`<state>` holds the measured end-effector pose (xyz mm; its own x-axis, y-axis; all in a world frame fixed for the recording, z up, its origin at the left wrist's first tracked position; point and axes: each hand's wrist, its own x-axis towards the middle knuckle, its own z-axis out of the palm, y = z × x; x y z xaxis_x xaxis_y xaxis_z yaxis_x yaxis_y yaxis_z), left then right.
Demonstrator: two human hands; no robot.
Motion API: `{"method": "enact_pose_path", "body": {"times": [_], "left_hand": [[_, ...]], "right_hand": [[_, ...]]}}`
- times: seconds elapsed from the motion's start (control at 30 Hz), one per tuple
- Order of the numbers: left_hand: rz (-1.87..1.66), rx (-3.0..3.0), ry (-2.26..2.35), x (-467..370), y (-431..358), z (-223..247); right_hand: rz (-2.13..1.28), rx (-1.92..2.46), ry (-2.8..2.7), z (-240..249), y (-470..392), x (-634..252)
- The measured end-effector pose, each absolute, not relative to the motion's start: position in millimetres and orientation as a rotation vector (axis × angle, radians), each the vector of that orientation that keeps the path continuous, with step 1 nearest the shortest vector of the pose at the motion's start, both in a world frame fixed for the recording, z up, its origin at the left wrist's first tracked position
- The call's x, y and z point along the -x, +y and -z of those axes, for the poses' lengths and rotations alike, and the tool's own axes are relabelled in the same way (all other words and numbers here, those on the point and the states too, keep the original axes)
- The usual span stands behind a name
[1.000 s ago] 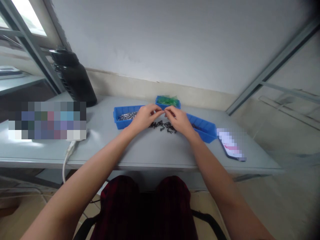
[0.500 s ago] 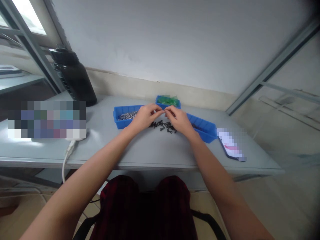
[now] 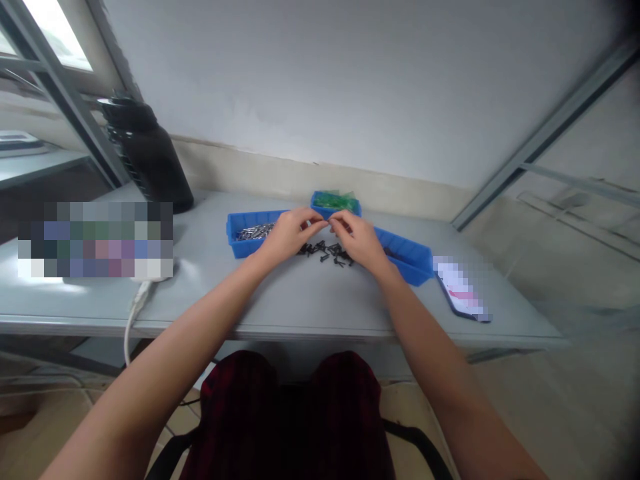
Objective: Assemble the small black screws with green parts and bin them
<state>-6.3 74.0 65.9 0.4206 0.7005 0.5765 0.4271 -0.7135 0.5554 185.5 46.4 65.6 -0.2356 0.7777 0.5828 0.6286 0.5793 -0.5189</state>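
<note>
My left hand (image 3: pixel 289 233) and my right hand (image 3: pixel 359 240) meet fingertip to fingertip over a small heap of black screws (image 3: pixel 326 251) on the grey table (image 3: pixel 300 293). Both pinch something tiny between them; what it is cannot be made out. To the left of my left hand sits a blue tray (image 3: pixel 239 233) of silvery metal parts. Another blue tray (image 3: pixel 407 257) lies behind my right hand, and a third blue tray with green pieces (image 3: pixel 335 200) stands just beyond the fingers.
A large black bottle (image 3: pixel 147 157) stands at the table's back left. A blurred-out object (image 3: pixel 95 240) lies at the left with a white cable (image 3: pixel 134 313) hanging over the front edge. A blurred card (image 3: pixel 463 290) rests at the right. My legs are under the table.
</note>
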Motion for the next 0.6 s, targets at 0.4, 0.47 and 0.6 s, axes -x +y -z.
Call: {"method": "enact_pose_path", "body": {"times": [0.4,0.47,0.6], "left_hand": [[-1.181,-2.364,0.984,7.2,74.5,-64.7],[-1.184,-2.369,0.979,7.1,74.5,-64.6],[-1.177,-2.369,0.979,6.8,73.6,-65.2]], "right_hand": [[-0.283,1.117,-1.91,-66.0,46.5,-185.5],[-0.281,1.13,-1.91,-66.5,45.9,-185.3],[-0.28,1.142,-1.917,-66.5,46.0,-185.4]]}}
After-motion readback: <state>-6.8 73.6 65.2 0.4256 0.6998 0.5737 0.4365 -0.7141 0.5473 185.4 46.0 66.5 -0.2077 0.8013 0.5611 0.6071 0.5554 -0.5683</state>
